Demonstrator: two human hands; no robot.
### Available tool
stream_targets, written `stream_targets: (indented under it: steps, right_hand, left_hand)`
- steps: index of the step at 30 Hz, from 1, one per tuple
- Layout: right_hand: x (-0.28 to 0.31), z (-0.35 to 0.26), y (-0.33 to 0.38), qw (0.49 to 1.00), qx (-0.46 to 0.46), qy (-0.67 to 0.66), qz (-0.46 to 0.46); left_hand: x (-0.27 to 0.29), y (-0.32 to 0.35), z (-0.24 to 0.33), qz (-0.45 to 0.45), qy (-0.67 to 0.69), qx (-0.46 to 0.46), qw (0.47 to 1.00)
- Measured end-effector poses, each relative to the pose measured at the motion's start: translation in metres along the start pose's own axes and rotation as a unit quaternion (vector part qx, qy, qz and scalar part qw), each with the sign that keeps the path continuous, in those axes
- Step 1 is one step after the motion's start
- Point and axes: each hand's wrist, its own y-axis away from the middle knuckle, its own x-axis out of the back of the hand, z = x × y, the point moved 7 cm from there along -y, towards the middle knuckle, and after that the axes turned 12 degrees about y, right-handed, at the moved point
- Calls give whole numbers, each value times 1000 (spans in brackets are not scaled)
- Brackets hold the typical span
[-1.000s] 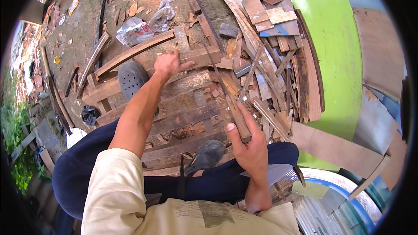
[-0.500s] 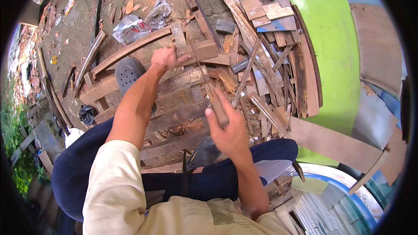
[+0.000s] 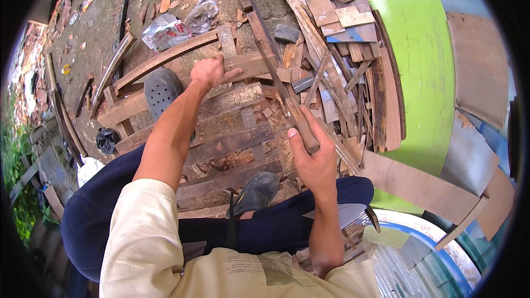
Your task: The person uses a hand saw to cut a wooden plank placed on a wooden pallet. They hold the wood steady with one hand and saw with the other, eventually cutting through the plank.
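Note:
My left hand [image 3: 212, 72] reaches forward and grips the end of a weathered wooden plank [image 3: 251, 66] at the far side of a slatted wooden frame [image 3: 232, 140] lying on the ground. My right hand [image 3: 314, 160] is closed around the brown wooden handle of a long dark tool [image 3: 302, 124]. Its thin shaft runs up and to the left across the planks. I squat over the frame, with a dark perforated shoe [image 3: 160, 91] on its left part and another [image 3: 256, 190] at its near edge.
A pile of scrap boards and strips [image 3: 342, 77] lies to the right, beside a bright green panel [image 3: 425, 66]. Crumpled clear plastic bags [image 3: 165, 27] rest on the dirt ahead. A brown board [image 3: 419, 185] and a blue-rimmed tub [image 3: 436, 243] are at the lower right.
My right hand has lifted the tool slightly up and forward over the frame. My left hand stays gripping the same plank end.

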Motion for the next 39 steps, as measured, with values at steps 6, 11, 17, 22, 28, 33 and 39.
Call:
stream_targets:
  steps: [6, 11, 17, 22, 28, 33, 39]
  right_hand:
    - [-1, -11, 2, 999, -14, 39, -21]
    - [3, -15, 1, 999, -7, 26, -23]
    - [-32, -3, -60, 995, 6, 92, -45]
    - [-40, 0, -61, 996, -25, 68, -55]
    - [-31, -3, -35, 999, -9, 24, -41]
    - [-76, 22, -117, 995, -45, 69, -50]
    - [-66, 12, -74, 998, 1, 61, -21]
  left_hand:
    - [2, 4, 5, -5, 2, 2, 1000]
    - [2, 4, 3, 10, 6, -8, 1000]
    - [1, 1, 5, -1, -5, 4, 1000]
    - [-1, 5, 5, -15, -4, 11, 1000]
    - [0, 3, -4, 13, 7, 7, 1000]
    - [16, -12, 7, -23, 25, 23, 999]
    - [5, -3, -5, -11, 28, 24, 999]
